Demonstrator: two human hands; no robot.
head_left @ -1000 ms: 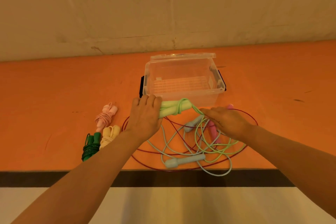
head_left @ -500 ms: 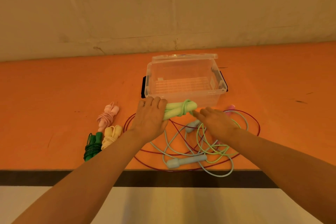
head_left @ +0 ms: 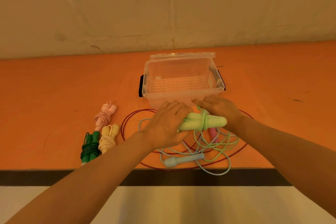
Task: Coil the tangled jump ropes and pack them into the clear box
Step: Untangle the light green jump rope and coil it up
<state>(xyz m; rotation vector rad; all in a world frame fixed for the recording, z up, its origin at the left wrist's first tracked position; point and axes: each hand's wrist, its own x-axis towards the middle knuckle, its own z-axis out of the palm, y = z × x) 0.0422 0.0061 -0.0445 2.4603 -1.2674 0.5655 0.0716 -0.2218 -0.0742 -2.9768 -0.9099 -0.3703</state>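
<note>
My left hand grips the two light green handles held side by side, in front of the clear box. Light green cord is wound around the handles. My right hand sits just behind them and pinches that cord near the wraps. The rest of the green cord lies loose on the table, tangled with a light blue rope and a thin red rope. A pink handle shows under the green ones. The box stands open and holds nothing.
Three coiled ropes lie at the left: pink, cream, dark green. The orange table ends in a dark front edge. A wall stands behind the box. The box lid is tipped back.
My right hand has risen from the loose cords to the handles, bringing the green cord around them. The handles have shifted right and toward me in my left hand.
</note>
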